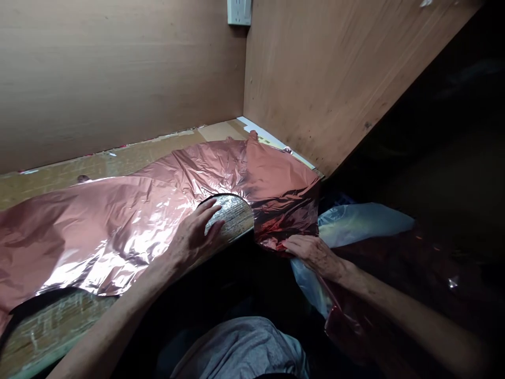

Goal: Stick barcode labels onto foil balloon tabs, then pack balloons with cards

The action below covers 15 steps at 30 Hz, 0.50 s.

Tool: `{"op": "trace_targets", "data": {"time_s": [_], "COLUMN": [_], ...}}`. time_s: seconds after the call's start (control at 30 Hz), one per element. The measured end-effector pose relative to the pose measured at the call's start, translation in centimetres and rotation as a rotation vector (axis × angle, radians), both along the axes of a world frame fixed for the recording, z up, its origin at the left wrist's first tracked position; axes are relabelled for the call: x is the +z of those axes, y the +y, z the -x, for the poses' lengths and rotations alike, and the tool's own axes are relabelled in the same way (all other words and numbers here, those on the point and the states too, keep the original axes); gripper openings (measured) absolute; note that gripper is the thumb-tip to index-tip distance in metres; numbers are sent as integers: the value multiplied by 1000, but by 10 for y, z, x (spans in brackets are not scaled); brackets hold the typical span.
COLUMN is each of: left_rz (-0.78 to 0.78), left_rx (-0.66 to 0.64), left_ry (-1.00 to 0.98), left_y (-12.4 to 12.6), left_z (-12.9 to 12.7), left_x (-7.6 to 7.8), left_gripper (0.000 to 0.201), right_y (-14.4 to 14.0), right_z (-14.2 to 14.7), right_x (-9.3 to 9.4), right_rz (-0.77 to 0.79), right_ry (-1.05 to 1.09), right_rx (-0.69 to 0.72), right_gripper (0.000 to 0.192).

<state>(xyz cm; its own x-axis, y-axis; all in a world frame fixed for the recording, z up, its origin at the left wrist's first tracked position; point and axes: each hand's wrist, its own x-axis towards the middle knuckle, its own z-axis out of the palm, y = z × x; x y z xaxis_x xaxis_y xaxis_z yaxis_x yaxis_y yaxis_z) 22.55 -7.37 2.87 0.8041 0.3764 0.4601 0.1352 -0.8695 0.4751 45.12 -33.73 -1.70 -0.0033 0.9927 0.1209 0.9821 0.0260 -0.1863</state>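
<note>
A flat, crinkled rose-gold foil balloon (130, 210) lies across the table, with curved cut-out edges and small tabs along its far side. My left hand (197, 231) has its fingers spread over a rounded gap in the foil, thumb apart, touching the tape-covered table or the foil edge. At the table's front edge, my right hand (310, 251) pinches the lower right corner of the foil, which looks darker and folded there. What lies under its fingers is partly hidden.
Brown wooden panels (118, 68) meet in a corner behind the table (232, 213). A white power socket (239, 11) is fixed high on them. To the right, a clear plastic bag (363, 223) and dark red foil (347, 326) hang in shadow. My grey-clothed lap (244, 347) is below.
</note>
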Motion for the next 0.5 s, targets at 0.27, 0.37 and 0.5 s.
{"op": "trace_targets", "data": {"time_s": [0.27, 0.37, 0.5], "left_rz": [357, 932, 1751], "left_rx": [-146, -108, 4], "left_ry": [-25, 196, 424], "left_y": [-38, -74, -116], "left_z": [-20, -27, -67], "left_x": [-9, -36, -91], "left_gripper": [25, 17, 32], "right_y": [8, 11, 3], "right_z": [-21, -27, -23], "right_x": [4, 11, 10], "right_rz": [111, 140, -15], "right_ry": [465, 608, 576], "right_rx": [-253, -333, -421], "right_gripper": [24, 27, 23]}}
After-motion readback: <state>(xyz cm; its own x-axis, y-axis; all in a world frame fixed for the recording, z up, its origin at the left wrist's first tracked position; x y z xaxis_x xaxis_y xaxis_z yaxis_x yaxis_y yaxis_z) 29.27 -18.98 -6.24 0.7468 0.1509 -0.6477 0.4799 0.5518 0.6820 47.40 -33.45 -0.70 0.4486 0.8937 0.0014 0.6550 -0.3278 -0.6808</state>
